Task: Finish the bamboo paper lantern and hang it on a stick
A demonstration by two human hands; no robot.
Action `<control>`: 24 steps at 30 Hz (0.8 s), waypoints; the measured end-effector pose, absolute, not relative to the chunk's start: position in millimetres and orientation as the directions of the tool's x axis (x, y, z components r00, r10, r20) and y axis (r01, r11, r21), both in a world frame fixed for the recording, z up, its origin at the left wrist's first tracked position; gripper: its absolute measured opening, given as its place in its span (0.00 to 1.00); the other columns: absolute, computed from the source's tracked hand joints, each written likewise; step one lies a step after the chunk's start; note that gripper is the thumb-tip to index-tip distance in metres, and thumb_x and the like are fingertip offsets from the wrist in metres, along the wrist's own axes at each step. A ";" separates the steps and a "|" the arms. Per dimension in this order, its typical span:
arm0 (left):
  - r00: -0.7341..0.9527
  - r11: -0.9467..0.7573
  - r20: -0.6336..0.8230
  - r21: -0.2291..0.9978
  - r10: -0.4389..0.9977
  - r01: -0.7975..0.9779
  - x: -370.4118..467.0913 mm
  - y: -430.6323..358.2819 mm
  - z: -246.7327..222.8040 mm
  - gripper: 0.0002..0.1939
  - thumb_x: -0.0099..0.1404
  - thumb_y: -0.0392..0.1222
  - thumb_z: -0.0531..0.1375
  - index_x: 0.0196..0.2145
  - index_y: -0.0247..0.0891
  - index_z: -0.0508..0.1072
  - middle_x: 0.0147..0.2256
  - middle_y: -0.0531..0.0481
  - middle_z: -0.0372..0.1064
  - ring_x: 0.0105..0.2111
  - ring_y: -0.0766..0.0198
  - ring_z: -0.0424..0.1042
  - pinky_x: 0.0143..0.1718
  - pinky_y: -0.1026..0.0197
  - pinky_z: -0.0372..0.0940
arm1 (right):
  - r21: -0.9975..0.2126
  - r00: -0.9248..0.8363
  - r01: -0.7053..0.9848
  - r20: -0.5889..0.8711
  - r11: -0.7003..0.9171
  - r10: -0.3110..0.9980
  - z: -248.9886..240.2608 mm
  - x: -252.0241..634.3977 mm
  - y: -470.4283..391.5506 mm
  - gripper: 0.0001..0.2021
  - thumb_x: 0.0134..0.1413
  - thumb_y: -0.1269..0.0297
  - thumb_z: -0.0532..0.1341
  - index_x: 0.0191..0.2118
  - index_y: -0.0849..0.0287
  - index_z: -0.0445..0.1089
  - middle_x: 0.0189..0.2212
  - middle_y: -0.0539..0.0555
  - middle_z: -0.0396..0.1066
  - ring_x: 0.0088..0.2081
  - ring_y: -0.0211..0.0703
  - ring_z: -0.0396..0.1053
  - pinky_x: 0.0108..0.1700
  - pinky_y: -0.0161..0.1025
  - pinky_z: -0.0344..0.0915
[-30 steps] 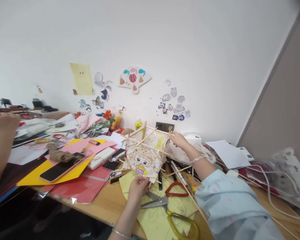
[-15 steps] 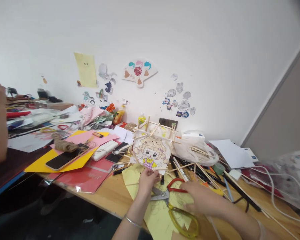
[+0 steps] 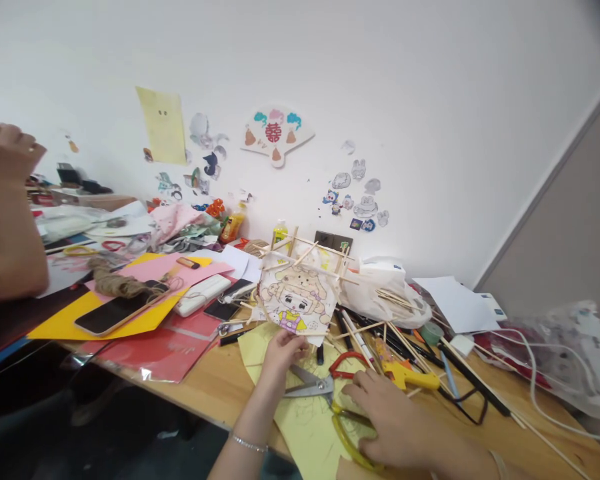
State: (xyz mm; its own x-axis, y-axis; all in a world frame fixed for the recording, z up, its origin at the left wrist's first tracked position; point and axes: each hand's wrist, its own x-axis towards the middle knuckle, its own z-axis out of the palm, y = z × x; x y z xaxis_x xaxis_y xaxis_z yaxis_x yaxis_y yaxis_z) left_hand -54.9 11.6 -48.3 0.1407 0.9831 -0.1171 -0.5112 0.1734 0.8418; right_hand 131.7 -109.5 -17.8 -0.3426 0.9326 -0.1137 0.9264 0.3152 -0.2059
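My left hand (image 3: 286, 353) pinches the lower edge of a stick-framed paper lantern (image 3: 295, 303) with a cartoon girl drawn on its front panel. The lantern's thin wooden sticks jut out at the top and sides. Under my right hand (image 3: 380, 413) lie large scissors (image 3: 313, 387) with one red and one yellow handle loop, blades spread apart. The fingers of that hand are apart and curved over the handles, partly covering the yellow one. Beneath the scissors is a yellow paper sheet (image 3: 300, 433) with pencil lines. A yellow glue gun (image 3: 415, 379) rests just beyond my right hand.
Pens and loose sticks crowd the table right of the lantern, beside a white plastic bag (image 3: 380, 293). On the left are a phone (image 3: 115, 313), twine (image 3: 113, 279), and red folders (image 3: 165, 353). Another person's arm (image 3: 13, 227) is raised at the far left.
My right hand has shifted down over the scissors' handles, uncovering the glue gun. My left hand still holds the lantern. The other person's arm shows more, and the view has shifted slightly.
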 end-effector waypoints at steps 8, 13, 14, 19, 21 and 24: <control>0.081 0.087 -0.050 0.825 0.995 -0.558 -54.6 16.1 -47.0 0.29 0.35 0.46 0.72 0.32 0.36 0.63 0.21 0.54 0.70 0.21 0.65 0.72 0.25 0.64 0.69 | -0.164 -0.417 0.902 -0.087 0.400 0.905 -21.1 138.8 -87.3 0.36 0.41 0.54 0.64 0.58 0.57 0.57 0.50 0.61 0.60 0.50 0.58 0.56 0.54 0.53 0.52; 0.039 0.028 -0.009 0.846 0.999 -0.533 -53.7 15.6 -48.3 0.27 0.37 0.49 0.71 0.31 0.36 0.63 0.19 0.54 0.70 0.20 0.66 0.71 0.25 0.63 0.68 | -0.280 -0.451 0.866 -0.075 0.415 0.889 -29.2 139.0 -76.4 0.35 0.36 0.59 0.67 0.54 0.60 0.60 0.49 0.60 0.64 0.49 0.54 0.60 0.52 0.45 0.56; 0.034 0.018 0.000 0.850 0.999 -0.526 -53.9 15.4 -48.1 0.27 0.36 0.49 0.71 0.30 0.36 0.63 0.19 0.54 0.70 0.20 0.66 0.71 0.25 0.63 0.68 | -0.285 -0.451 0.865 -0.081 0.413 0.889 -32.1 138.2 -75.6 0.34 0.37 0.61 0.65 0.54 0.61 0.60 0.48 0.61 0.65 0.48 0.53 0.62 0.51 0.45 0.57; 0.025 0.001 0.013 0.868 1.000 -0.496 -55.8 15.9 -47.5 0.26 0.36 0.48 0.71 0.28 0.36 0.64 0.17 0.56 0.68 0.19 0.67 0.69 0.24 0.65 0.66 | -0.285 -0.428 0.876 -0.084 0.390 0.900 -42.0 136.8 -76.9 0.32 0.38 0.72 0.58 0.55 0.60 0.59 0.47 0.61 0.68 0.48 0.52 0.65 0.50 0.43 0.59; 0.028 0.005 0.010 0.870 1.000 -0.492 -56.4 16.2 -47.9 0.26 0.36 0.47 0.71 0.29 0.36 0.64 0.17 0.57 0.68 0.18 0.68 0.68 0.23 0.66 0.65 | -0.322 -0.422 0.867 -0.070 0.380 0.904 -37.8 137.3 -80.0 0.33 0.35 0.77 0.57 0.54 0.58 0.60 0.48 0.59 0.68 0.49 0.50 0.65 0.50 0.40 0.59; 0.053 0.018 0.009 0.871 0.999 -0.491 -56.6 15.1 -48.2 0.28 0.37 0.47 0.71 0.33 0.35 0.65 0.20 0.55 0.70 0.19 0.68 0.68 0.23 0.66 0.64 | -0.351 -0.330 0.893 -0.085 0.282 0.940 -21.0 139.1 -88.0 0.35 0.32 0.78 0.56 0.54 0.58 0.61 0.50 0.59 0.67 0.50 0.49 0.65 0.49 0.38 0.60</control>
